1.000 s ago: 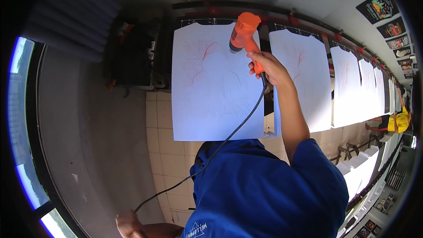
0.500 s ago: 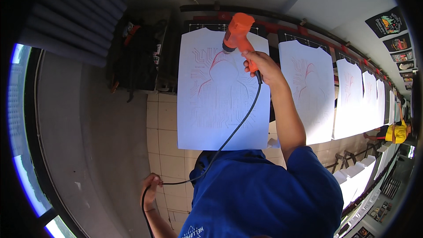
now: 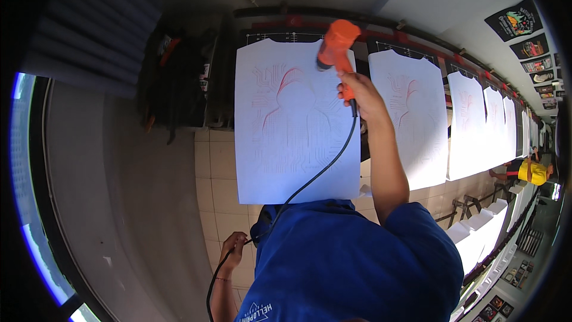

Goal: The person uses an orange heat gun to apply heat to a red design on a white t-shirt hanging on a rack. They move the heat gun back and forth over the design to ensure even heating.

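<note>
My right hand [image 3: 364, 96] is wrapped round the handle of an orange heat gun [image 3: 339, 40]. Its dark nozzle tilts down over the upper right part of a white shirt panel [image 3: 256, 188]; whether they touch I cannot tell. Red and grey line print of a hooded figure with circuit-like lines covers the panel, which lies flat on a dark board [image 3: 271, 37]. From the handle a black cord [image 3: 320, 174] runs down across the panel. My left hand [image 3: 234, 246], low beside my blue shirt, is closed on that cord.
A row of similar printed white panels [image 3: 414, 155] extends to the right along a rail. Far right, a person in yellow [image 3: 532, 172] is by the row. Dark equipment [image 3: 179, 83] stands at the left, near a grey curtain [image 3: 95, 30]. Tiled floor [image 3: 215, 197] shows below.
The heat gun and my right hand have moved right, from the middle of the print toward the panel's upper right edge. My left hand has come right, closer to my body, still with the cord.
</note>
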{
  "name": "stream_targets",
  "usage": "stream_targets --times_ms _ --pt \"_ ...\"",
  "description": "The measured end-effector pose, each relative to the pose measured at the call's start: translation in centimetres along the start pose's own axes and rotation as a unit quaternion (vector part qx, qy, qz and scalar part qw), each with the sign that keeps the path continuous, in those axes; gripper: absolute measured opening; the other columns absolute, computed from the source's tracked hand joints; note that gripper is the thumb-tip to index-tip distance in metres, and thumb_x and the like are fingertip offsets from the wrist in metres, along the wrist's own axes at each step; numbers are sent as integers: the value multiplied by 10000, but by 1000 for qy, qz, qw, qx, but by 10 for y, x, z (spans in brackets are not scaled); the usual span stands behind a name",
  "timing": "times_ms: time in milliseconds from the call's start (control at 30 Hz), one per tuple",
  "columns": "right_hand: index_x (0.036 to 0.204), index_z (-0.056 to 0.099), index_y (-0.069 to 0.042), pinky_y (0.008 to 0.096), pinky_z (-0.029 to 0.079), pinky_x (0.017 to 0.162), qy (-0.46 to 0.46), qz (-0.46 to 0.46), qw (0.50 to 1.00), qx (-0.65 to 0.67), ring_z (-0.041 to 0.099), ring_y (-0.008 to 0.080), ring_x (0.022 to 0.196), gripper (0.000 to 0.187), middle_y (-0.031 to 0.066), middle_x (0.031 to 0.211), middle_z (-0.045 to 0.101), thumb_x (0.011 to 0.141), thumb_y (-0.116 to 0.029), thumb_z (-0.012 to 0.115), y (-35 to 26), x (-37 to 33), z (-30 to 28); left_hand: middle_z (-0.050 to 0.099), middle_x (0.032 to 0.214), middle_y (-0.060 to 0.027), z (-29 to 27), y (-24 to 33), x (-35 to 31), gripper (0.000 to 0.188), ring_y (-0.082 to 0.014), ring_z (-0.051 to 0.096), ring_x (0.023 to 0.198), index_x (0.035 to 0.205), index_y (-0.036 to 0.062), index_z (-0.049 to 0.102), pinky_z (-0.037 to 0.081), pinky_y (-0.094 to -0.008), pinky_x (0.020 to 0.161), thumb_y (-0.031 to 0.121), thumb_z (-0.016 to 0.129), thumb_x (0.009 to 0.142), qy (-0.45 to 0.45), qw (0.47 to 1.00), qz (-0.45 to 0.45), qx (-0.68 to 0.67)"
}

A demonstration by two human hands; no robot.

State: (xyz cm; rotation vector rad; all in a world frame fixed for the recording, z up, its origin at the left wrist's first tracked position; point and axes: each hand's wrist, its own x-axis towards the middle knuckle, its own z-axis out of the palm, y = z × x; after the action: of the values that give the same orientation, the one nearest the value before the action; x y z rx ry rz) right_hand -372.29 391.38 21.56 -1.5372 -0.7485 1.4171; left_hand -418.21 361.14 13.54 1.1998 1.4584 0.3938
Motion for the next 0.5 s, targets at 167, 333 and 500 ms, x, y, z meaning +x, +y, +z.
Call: stream_targets --times_ms 167,333,500 --pt "928 578 -63 225 409 472 -68 20 997 21 571 99 632 333 21 747 568 883 -387 637 -1 0 23 621 803 -78 -18 -13 -2 257 -154 601 759 922 -5 591 486 -296 721 155 399 981 -81 996 -40 1" --pt "953 575 -47 227 407 473 24 14 999 20 561 100 614 345 14 729 556 888 -382 628 -2 -19 0 613 800 -66 -35 4 3 271 -144 587 744 907 16 582 484 -287 707 149 355 970 -238 956 -170 -23" --pt "949 567 -46 232 404 477 88 -1 996 9 562 104 619 356 12 723 553 879 -388 635 5 -29 -10 640 896 -110 -54 69 18 248 -209 624 790 1124 45 548 498 -359 743 128 408 936 -303 911 -157 230"
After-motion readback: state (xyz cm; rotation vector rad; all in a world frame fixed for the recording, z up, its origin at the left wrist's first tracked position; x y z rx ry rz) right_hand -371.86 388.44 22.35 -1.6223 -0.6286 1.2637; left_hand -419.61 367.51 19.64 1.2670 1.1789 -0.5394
